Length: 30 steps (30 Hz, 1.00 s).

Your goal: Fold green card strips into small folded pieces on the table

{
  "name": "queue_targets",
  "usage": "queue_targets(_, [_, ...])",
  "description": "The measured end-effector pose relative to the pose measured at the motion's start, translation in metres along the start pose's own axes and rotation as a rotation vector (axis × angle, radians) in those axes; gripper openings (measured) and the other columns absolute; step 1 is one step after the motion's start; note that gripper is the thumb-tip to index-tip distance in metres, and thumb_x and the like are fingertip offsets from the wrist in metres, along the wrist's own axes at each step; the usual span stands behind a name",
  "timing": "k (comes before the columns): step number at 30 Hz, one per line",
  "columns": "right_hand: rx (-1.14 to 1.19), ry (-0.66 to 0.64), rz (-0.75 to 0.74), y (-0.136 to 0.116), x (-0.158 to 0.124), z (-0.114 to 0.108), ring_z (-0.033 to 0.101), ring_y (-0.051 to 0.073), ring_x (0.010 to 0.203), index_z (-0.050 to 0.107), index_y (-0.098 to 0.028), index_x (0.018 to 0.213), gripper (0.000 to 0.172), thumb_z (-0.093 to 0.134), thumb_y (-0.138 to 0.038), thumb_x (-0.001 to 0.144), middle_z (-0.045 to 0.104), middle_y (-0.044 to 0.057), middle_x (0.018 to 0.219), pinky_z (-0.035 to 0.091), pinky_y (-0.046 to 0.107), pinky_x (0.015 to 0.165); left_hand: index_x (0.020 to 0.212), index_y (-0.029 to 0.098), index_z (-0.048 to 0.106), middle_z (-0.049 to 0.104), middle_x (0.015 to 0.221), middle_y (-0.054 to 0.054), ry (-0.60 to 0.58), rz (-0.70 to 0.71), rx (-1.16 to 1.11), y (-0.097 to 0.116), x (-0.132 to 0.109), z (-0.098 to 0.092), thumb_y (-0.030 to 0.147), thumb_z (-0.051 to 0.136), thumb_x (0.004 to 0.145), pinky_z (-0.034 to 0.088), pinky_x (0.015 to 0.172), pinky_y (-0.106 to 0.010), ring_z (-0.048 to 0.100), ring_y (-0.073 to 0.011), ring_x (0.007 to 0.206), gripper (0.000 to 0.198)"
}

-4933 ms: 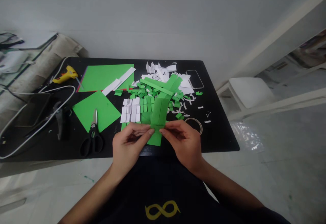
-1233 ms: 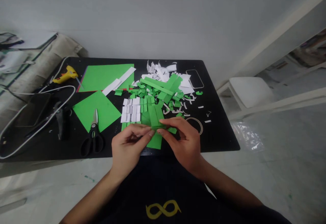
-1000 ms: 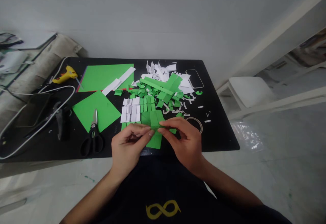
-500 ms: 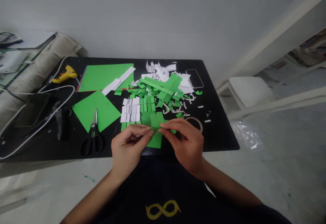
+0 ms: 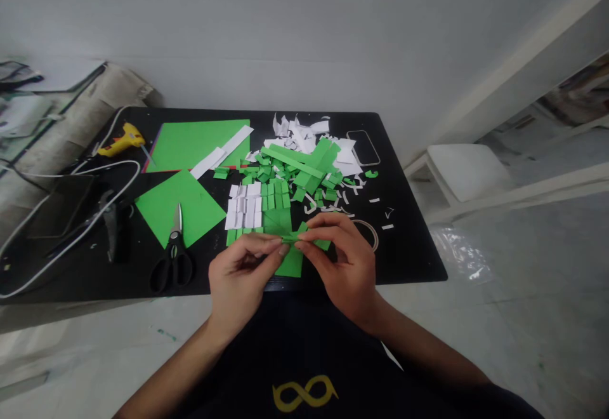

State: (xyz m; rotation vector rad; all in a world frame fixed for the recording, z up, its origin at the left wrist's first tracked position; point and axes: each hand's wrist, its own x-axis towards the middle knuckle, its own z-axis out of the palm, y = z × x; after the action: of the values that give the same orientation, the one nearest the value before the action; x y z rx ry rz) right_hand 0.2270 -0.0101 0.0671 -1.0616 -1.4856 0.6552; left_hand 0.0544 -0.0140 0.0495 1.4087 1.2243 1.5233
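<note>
Between my hands is a small folded piece of green paper point(image 5: 290, 239), seen nearly edge-on. My left hand point(image 5: 245, 270) pinches its left end between thumb and fingers. The thumb and fingers of my right hand point(image 5: 343, 260) grip its right end. Below and behind the piece lies a green sheet point(image 5: 289, 266), flat on the table and partly covered by my hands. Folded white paper pieces point(image 5: 244, 206) sit in rows on its left, beside folded green pieces point(image 5: 275, 195).
Black-handled scissors point(image 5: 175, 254) lie on a green square point(image 5: 183, 203) at left. A yellow glue gun point(image 5: 122, 141) rests near a white cable point(image 5: 118, 165). Green and white scraps point(image 5: 309, 159) are heaped at the back. A tape roll point(image 5: 368, 235) lies right of my right hand.
The green piece, whose flaps stood up facing me, is now folded or tilted flat and seen edge-on. My right hand has shifted slightly left; my left hand has barely moved.
</note>
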Motion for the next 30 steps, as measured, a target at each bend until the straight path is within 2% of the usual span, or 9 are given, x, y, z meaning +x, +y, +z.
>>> queue_targets(3, [0.095,-0.047,0.035,0.0012,-0.0002,0.0015,0.077,0.022,0.105,0.077,-0.025,0.1,0.011,0.077,-0.016,0.096,0.08,0.005,0.109,0.064,0.041,0.096,0.081,0.021,0.077,0.083,0.085,-0.003,0.007,-0.009,0.002,0.0005,0.0002,0.0004,0.01,0.085,0.081,0.066,0.066,-0.021,0.079,-0.0146,0.075,0.013])
queue_targets(7, [0.092,-0.055,0.079,0.0003,-0.0001,0.0021,0.08,0.02,0.093,0.078,-0.026,0.102,0.012,0.079,-0.017,0.095,0.083,0.001,0.099,0.066,0.035,0.086,0.08,0.02,0.076,0.082,0.084,-0.003,0.007,-0.017,-0.007,0.0008,0.0003,0.0013,0.014,0.086,0.081,0.066,0.065,-0.022,0.079,-0.0153,0.074,0.012])
queue_targets(14, [0.034,-0.078,0.029,-0.0023,0.0033,-0.0003,0.079,0.018,0.084,0.081,-0.025,0.1,0.012,0.078,-0.015,0.095,0.084,0.001,0.094,0.066,0.032,0.081,0.084,0.022,0.079,0.082,0.086,-0.001,-0.022,0.016,-0.003,0.0018,-0.0015,0.0008,0.009,0.084,0.083,0.064,0.067,-0.021,0.078,-0.0136,0.077,0.014])
queue_targets(19, [0.042,-0.046,0.136,-0.0029,0.0028,0.0021,0.079,0.019,0.08,0.083,-0.025,0.095,0.01,0.078,-0.017,0.093,0.085,0.001,0.09,0.067,0.033,0.079,0.092,0.024,0.081,0.081,0.093,-0.001,-0.038,0.132,0.106,0.0027,-0.0013,-0.0003,0.009,0.084,0.087,0.062,0.069,-0.024,0.076,-0.0144,0.083,0.016])
queue_targets(24, [0.195,-0.014,0.291,-0.0016,0.0019,0.0048,0.081,0.02,0.081,0.084,-0.025,0.092,0.006,0.081,-0.021,0.089,0.085,0.002,0.089,0.068,0.032,0.073,0.101,0.027,0.083,0.078,0.097,-0.002,-0.013,0.257,0.208,0.0038,0.0011,0.0001,0.008,0.082,0.089,0.061,0.074,-0.029,0.074,-0.016,0.087,0.022])
queue_targets(28, [0.283,-0.006,0.387,0.0009,0.0039,0.0057,0.081,0.019,0.079,0.084,-0.025,0.09,0.004,0.084,-0.024,0.086,0.085,0.001,0.086,0.069,0.031,0.072,0.106,0.028,0.083,0.079,0.103,-0.003,-0.038,0.225,0.206,0.0025,0.0011,0.001,0.01,0.079,0.092,0.061,0.084,-0.032,0.074,-0.0179,0.096,0.023])
queue_targets(30, [0.316,-0.014,0.426,0.0024,0.0051,0.0054,0.08,0.018,0.078,0.084,-0.025,0.089,0.004,0.084,-0.025,0.085,0.084,0.001,0.085,0.068,0.03,0.072,0.107,0.028,0.082,0.081,0.102,-0.001,-0.073,0.186,0.176,0.0014,0.0004,0.0013,0.01,0.077,0.094,0.061,0.084,-0.032,0.075,-0.017,0.094,0.023])
